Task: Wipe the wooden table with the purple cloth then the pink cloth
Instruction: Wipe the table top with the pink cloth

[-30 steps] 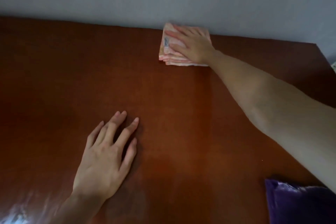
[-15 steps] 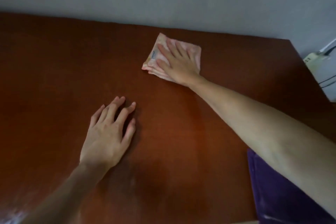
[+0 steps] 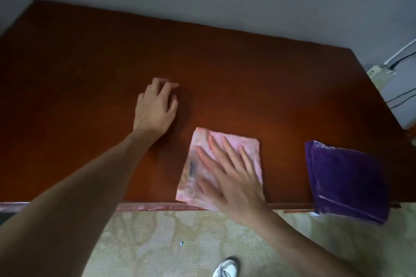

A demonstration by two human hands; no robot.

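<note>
The folded pink cloth (image 3: 245, 146) lies on the reddish-brown wooden table (image 3: 90, 69), its near corner hanging slightly over the front edge. My right hand (image 3: 229, 173) presses flat on it with straight, spread fingers. My left hand (image 3: 157, 105) rests on the bare table left of the cloth and a little farther back, fingers loosely bent, holding nothing. The folded purple cloth (image 3: 346, 180) sits at the table's front right corner, overhanging the edge, apart from both hands.
A grey wall runs behind the table. A white power strip (image 3: 380, 72) with cables sits beyond the right edge. Below the front edge lies a pale patterned floor (image 3: 180, 243), with a white shoe (image 3: 227, 267) at the bottom.
My right hand has dragged the pink cloth from the far edge by the wall back to the near edge. The view has tilted down, showing the floor. The left hand stayed planted.
</note>
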